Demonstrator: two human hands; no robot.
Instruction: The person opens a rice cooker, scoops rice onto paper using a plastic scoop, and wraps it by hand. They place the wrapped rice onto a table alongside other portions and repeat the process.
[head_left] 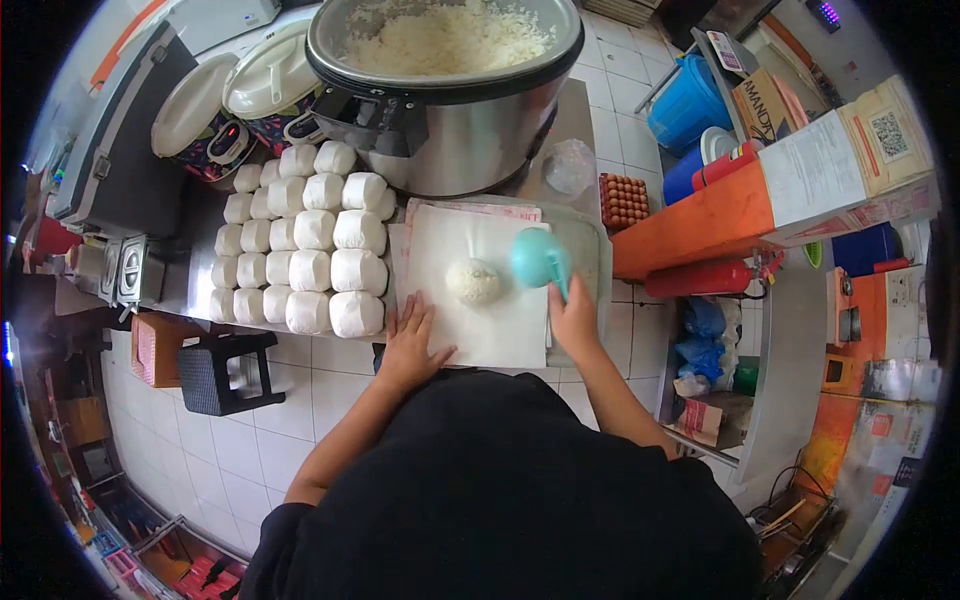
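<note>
A rounded mound of white rice (473,283) lies on a stack of white wrapping paper (495,335) in front of me. My left hand (410,346) rests flat on the paper's lower left corner with its fingers spread. In my right hand (573,318) is the handle of a turquoise rice scoop (534,256), held just right of the mound. Its rounded back faces up, so the inside is hidden. Beyond the paper stands a large steel rice cooker (475,135), uncovered, with a lot of cooked rice (450,40) in it.
Rows of white paper-wrapped parcels (310,230) fill the table's left side. Behind them are two lidded patterned containers (275,85). To the right are a clear plastic bag (569,166), a tray of eggs (625,200) and a red fire extinguisher (700,279). A black stool (228,372) stands at lower left.
</note>
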